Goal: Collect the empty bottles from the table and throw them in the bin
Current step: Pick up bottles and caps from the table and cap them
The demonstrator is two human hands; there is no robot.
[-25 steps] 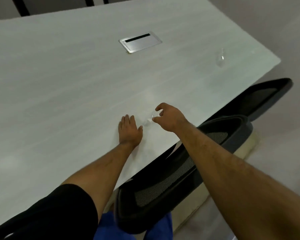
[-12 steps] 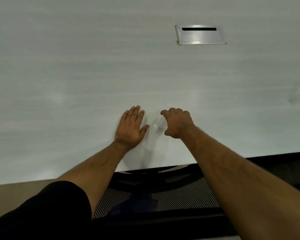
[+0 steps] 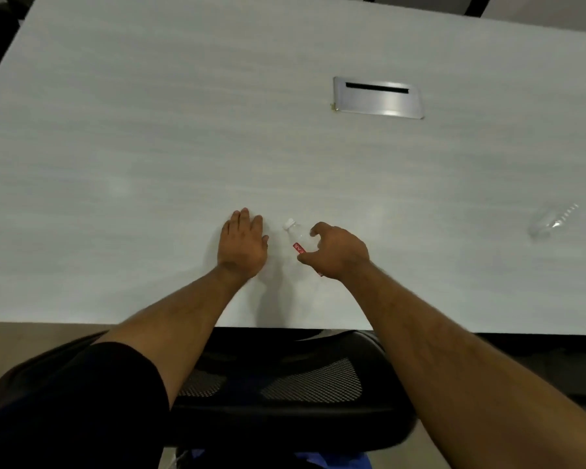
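A clear empty bottle with a white cap and a red label lies near the front of the white table. My right hand curls around the bottle's lower part, thumb and fingers closing on it, and hides its base. My left hand lies flat on the table just left of the bottle, fingers together, holding nothing. A second clear bottle lies on its side far to the right on the table. No bin is in view.
A metal cable hatch is set in the table behind and to the right. A black mesh office chair stands between me and the table's front edge. Dark chair shapes show at the far corners.
The view has swung so that I face the table straight on. My right hand has opened from a fist-like hold and now wraps the bottle, whose cap and label show. My left hand stays flat.
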